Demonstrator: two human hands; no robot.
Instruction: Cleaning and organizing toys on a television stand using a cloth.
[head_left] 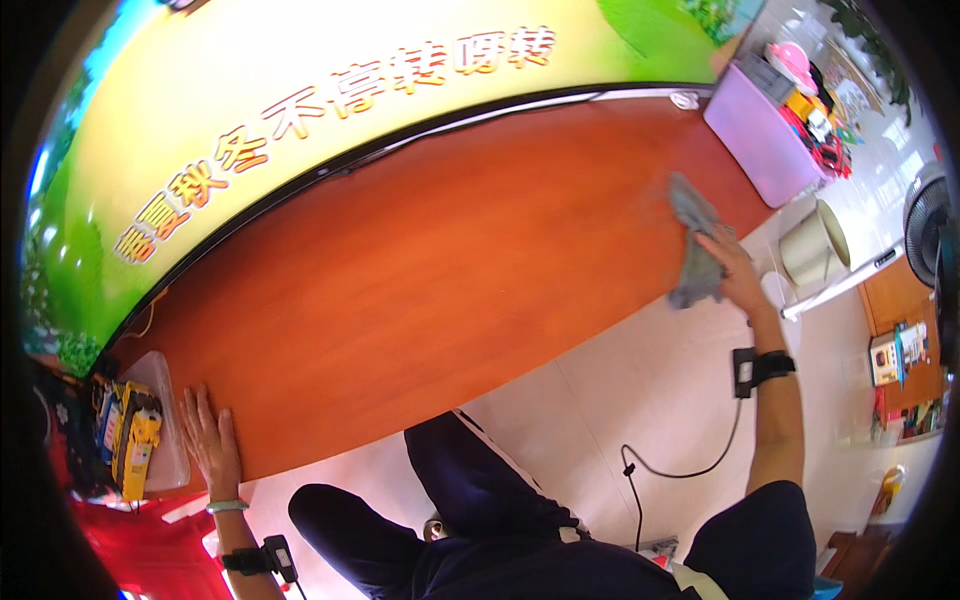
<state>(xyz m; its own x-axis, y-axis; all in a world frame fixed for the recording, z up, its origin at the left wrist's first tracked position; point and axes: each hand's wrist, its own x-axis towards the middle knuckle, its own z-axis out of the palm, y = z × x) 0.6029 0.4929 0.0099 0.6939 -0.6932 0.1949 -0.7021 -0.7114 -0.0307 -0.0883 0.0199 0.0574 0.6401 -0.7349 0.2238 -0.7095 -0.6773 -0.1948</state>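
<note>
A long reddish-brown wooden table [430, 290] stretches before me. At its right end my right hand [738, 268] holds a crumpled grey cloth [692, 205] against the surface. Part of the cloth hangs over the near edge, and my fingers partly cover it. My left hand [211, 445] lies flat at the table's left end, fingers stretched out and holding nothing. Right beside it is a clear plastic bin [172, 440] with a yellow toy vehicle [138, 440] in it.
A large lit screen [340, 110] runs along the table's back edge. At the far right stand a lilac bin [760, 140] full of toys and a cream waste bin [815, 245]. A black fan [928, 225] is farther right. A cable [690, 470] hangs from my right wrist strap.
</note>
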